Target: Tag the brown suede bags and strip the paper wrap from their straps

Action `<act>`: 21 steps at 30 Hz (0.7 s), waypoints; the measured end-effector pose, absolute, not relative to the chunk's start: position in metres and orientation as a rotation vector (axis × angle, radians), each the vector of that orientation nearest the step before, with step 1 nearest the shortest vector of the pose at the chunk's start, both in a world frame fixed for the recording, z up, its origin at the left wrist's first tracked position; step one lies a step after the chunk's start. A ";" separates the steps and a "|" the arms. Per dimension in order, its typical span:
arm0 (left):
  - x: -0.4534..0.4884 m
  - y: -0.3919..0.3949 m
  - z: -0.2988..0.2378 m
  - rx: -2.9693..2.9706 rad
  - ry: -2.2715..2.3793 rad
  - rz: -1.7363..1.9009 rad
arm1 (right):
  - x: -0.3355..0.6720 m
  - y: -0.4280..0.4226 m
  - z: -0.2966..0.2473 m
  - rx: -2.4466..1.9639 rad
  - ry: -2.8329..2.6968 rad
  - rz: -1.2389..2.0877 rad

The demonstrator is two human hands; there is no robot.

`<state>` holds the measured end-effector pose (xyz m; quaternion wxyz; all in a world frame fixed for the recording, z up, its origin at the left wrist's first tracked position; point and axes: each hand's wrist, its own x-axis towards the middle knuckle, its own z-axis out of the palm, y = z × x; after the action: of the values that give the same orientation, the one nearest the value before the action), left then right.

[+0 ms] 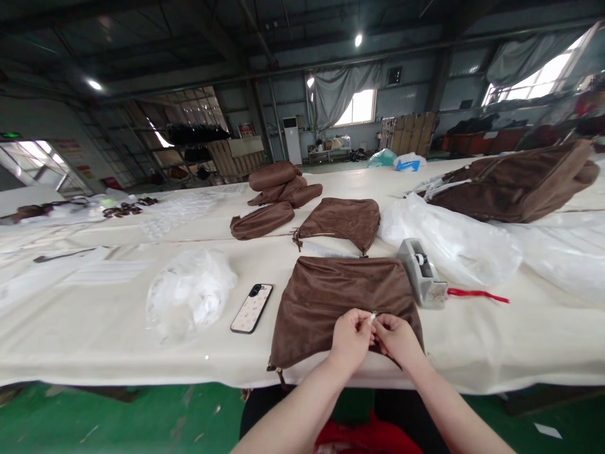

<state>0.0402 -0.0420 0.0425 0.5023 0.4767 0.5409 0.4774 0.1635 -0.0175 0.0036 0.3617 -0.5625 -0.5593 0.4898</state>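
The brown bag [340,301] lies flat at the near edge of the table [94,328], right in front of the person. Its long axis runs left to right and its wider side is turned toward the person. At the middle of that near side sits a small white piece [373,318], and both hands meet on it. The left hand [350,337] is curled, with thumb and forefinger pinched onto the piece. The right hand [399,340] pinches it from the other side, its remaining fingers folded in over the bag's edge. What exactly the white piece is cannot be made out.

Just left of the bag lies a phone [252,308], back up, and beyond it a clear plastic pouch [189,293] of white bits. To the right stands a grey tape dispenser [422,272] with a red strip [477,294] trailing from it. A second brown bag [343,221] lies further back, with rolled brown bags [278,189] behind it. A large brown bag [515,183] rests on crumpled plastic sheeting [449,243] at the far right. The table is covered in cream cloth and stands on a green floor [118,416], in a dim workshop with curtained windows
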 end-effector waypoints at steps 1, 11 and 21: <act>0.040 -0.041 0.042 1.144 1.306 1.147 | 0.165 -0.017 0.004 -1.425 -1.427 1.288; 0.043 -0.055 0.037 1.720 1.510 1.210 | 0.178 -0.025 0.021 -0.960 -0.853 1.765; 0.045 -0.060 0.028 1.734 1.654 1.200 | 0.174 -0.027 0.024 -0.872 -0.713 1.878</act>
<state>0.0449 -0.0603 0.0284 0.2288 0.6297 0.6008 0.4361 0.1739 -0.0269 0.0241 0.4581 -0.3540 -0.2892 0.7623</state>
